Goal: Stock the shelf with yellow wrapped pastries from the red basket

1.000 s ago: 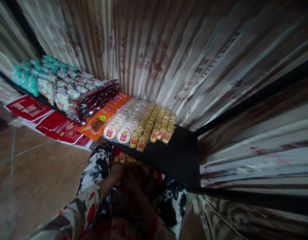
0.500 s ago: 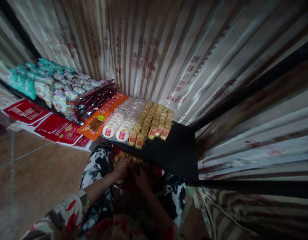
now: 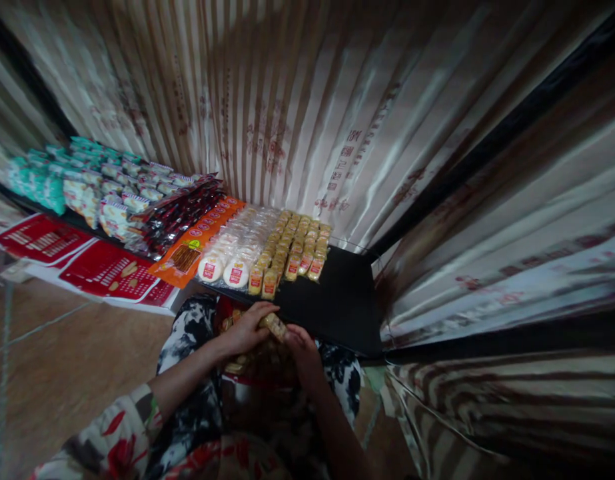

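Between my two hands is a small gold-wrapped snack packet (image 3: 274, 325). The fingers of my left hand (image 3: 248, 331) close on its left end, while my right hand (image 3: 304, 352) pinches the other end. Below them, in my lap, more gold packets (image 3: 237, 364) lie in a container with a red edge (image 3: 237, 380); my hands and arms cover part of it. Just beyond my hands, rows of similar gold packets (image 3: 293, 244) stand on a black shelf (image 3: 337, 300).
Left of the gold rows are round white wrapped snacks (image 3: 236, 272), an orange snack bag (image 3: 187, 257), dark red packets (image 3: 180, 217), white packets (image 3: 114, 217) and teal packets (image 3: 42, 187). Red printed boxes (image 3: 110, 267) lie lower left. A pleated curtain (image 3: 287, 120) hangs behind.
My hands have come up out of the container, now with a gold snack packet held between them. The view has shifted slightly, so the shelf sits a little further left.
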